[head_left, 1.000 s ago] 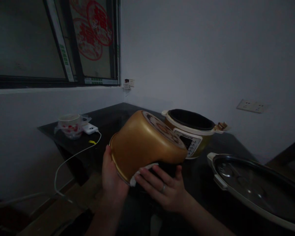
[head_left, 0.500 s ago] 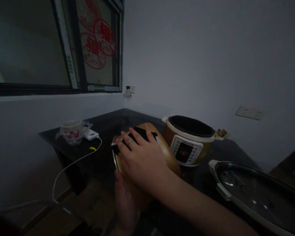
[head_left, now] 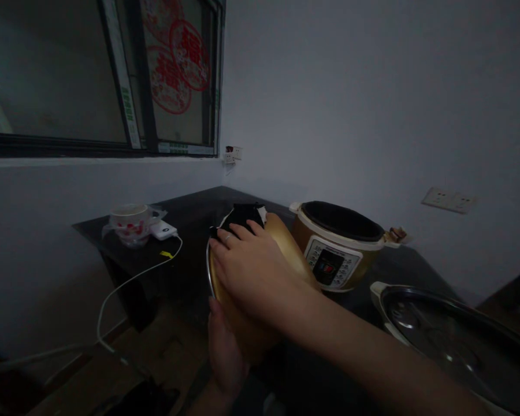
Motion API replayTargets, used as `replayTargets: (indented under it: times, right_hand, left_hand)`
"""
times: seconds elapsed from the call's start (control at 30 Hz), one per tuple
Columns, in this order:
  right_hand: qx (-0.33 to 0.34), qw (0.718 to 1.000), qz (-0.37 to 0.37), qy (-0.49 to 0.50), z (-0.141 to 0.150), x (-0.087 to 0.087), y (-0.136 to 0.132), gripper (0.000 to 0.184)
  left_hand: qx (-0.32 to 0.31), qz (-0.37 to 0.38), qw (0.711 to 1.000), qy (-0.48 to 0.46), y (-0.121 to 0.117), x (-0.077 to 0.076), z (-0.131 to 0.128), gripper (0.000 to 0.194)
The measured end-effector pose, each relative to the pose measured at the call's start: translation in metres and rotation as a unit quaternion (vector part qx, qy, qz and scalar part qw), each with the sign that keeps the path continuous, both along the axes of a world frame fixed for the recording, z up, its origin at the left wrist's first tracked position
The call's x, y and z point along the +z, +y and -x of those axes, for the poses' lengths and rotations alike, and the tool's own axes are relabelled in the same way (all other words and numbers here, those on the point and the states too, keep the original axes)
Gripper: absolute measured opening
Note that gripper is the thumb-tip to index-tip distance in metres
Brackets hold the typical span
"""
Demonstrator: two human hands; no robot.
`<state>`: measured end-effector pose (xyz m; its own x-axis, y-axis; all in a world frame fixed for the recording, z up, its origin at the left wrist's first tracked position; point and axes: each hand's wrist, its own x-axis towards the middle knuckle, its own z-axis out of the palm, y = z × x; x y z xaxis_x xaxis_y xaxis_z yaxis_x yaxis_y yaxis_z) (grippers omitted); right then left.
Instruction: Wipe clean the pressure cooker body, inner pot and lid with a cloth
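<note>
A gold-coloured inner pot (head_left: 291, 245) is tilted on its side in front of me, with its silvery rim facing left. My left hand (head_left: 227, 352) grips the pot from below, thumb at the rim; its other fingers are hidden. Across the pot's outer wall lies my right hand (head_left: 257, 268), pressing a black cloth (head_left: 246, 214) with a whitish edge against the surface. A ring shows on one finger. Just beyond the pot stands a gold-and-white electric cooker (head_left: 346, 260), uncovered, with a dark inside and a button panel.
A glass lid (head_left: 450, 346) with a pale rim lies on the dark table (head_left: 190, 202) at right. On the left are a mug in clear plastic (head_left: 130, 224) and a white device (head_left: 163, 231) with a white cable (head_left: 123, 283) hanging over the edge. Wall sockets (head_left: 448, 200) are behind.
My right hand and the cloth have shifted slightly along the pot, and more of the cloth now shows beyond the fingertips. The left hand keeps its grip; the view has moved a little.
</note>
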<state>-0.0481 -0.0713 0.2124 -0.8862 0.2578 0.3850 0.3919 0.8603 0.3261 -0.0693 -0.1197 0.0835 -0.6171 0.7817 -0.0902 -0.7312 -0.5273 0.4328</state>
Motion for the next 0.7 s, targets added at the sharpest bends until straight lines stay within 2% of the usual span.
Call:
replayTargets:
  times: [0.13, 0.27, 0.33, 0.4, 0.5, 0.6, 0.7]
  right_hand:
    - [-0.051, 0.999, 0.006, 0.017, 0.001, 0.006, 0.009, 0.026]
    - [-0.064, 0.997, -0.007, -0.028, 0.006, 0.023, 0.028, 0.032]
    - [-0.071, 0.995, 0.030, -0.058, 0.004, 0.033, 0.035, 0.039]
    - [-0.086, 0.987, 0.101, -0.093, 0.001, 0.042, 0.040, 0.046]
    - [-0.096, 0.971, 0.176, -0.130, -0.004, 0.051, 0.047, 0.040]
    - [-0.091, 0.974, 0.167, -0.120, -0.009, 0.054, 0.046, 0.030]
    - [-0.084, 0.982, 0.140, -0.091, -0.017, 0.048, 0.032, 0.032]
  left_hand:
    - [-0.046, 0.064, 0.997, -0.013, -0.002, -0.004, -0.002, 0.039]
    - [-0.073, 0.063, 0.995, -0.034, -0.005, -0.016, -0.005, 0.042]
    - [-0.081, 0.054, 0.995, -0.039, -0.006, -0.017, -0.005, 0.041]
    - [-0.088, 0.044, 0.994, -0.038, -0.006, -0.016, -0.006, 0.039]
    - [-0.113, 0.010, 0.993, -0.034, -0.008, -0.014, -0.009, 0.040]
    - [-0.135, -0.018, 0.990, -0.027, -0.009, -0.015, -0.010, 0.042]
    - [-0.127, 0.005, 0.990, -0.054, -0.008, -0.014, -0.009, 0.034]
